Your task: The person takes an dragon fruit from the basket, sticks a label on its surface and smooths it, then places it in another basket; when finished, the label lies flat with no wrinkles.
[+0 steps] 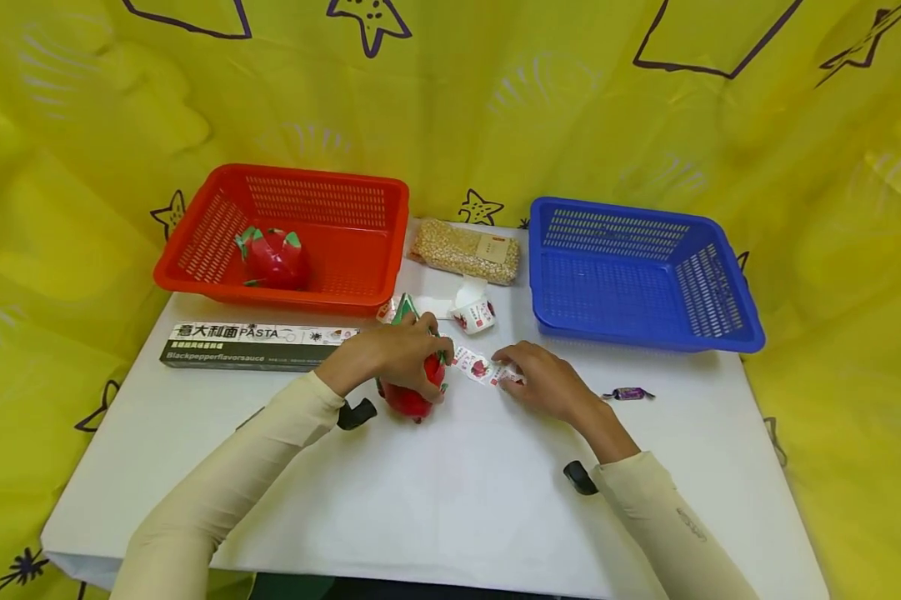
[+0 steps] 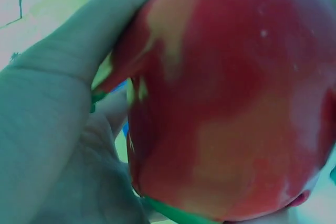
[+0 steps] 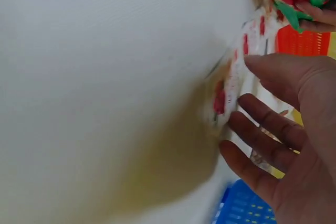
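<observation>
In the head view my left hand (image 1: 397, 354) grips a red dragon fruit (image 1: 407, 402) with green scale tips, near the middle of the white table. The fruit (image 2: 236, 93) fills most of the left wrist view, with the thumb along its side. A strip of labels (image 1: 474, 367) printed with dragon fruit runs from beside this fruit to my right hand (image 1: 543, 379). In the right wrist view the right thumb and fingers are spread apart at the free end of the strip (image 3: 219, 98). Behind them sits the label roll (image 1: 476, 317).
A red basket (image 1: 307, 298) holding another dragon fruit (image 1: 276, 260) stands back left, a blue basket (image 1: 645, 332) back right. A bag of yellow kernels (image 1: 458, 248) lies between them. A pasta box (image 1: 255, 346) is at left, a purple-wrapped candy (image 1: 629, 393) at right.
</observation>
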Motion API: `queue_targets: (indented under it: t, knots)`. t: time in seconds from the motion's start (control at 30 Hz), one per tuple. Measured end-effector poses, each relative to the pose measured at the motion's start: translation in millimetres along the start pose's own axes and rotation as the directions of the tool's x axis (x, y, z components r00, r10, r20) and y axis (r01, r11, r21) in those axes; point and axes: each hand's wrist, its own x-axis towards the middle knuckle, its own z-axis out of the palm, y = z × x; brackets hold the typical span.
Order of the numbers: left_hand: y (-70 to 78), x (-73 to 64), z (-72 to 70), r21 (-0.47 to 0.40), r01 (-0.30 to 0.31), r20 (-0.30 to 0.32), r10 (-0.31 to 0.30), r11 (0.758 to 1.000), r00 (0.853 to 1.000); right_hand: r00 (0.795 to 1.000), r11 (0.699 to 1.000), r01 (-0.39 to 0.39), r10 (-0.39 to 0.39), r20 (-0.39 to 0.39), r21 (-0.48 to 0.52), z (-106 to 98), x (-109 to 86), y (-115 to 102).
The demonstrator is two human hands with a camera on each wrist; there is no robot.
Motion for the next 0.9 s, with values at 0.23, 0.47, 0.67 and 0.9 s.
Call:
queue_targets:
  t: [0.23, 0.47, 0.67, 0.9]
  knots:
    - [-14.6, -5.0, 15.1, -0.118, -0.07, -0.213, 0.044, 0.991, 0.976, 0.998, 0.991, 0.045, -0.05, -0.034, -0.123, 9, -2.8, 10]
    - [-36.1, -25.1, 36.1, -0.315, -0.106, -0.298, 0.008, 0.943, 0.955, 0.994, 0.984, 0.071, -0.084, -0.077, -0.162, 11, -1.6, 15]
    - [-45.2, -29.8, 45.6, -0.433, -0.126, -0.32, -0.022, 0.893, 0.947, 0.987, 0.982, 0.097, -0.116, -0.112, -0.163, 12, 1.5, 12]
    - [-40.2, -23.8, 50.6, -0.504, -0.188, -0.347, 0.002, 0.843, 0.938, 0.971, 0.968, 0.152, -0.184, -0.153, -0.2, 17, -0.9, 5]
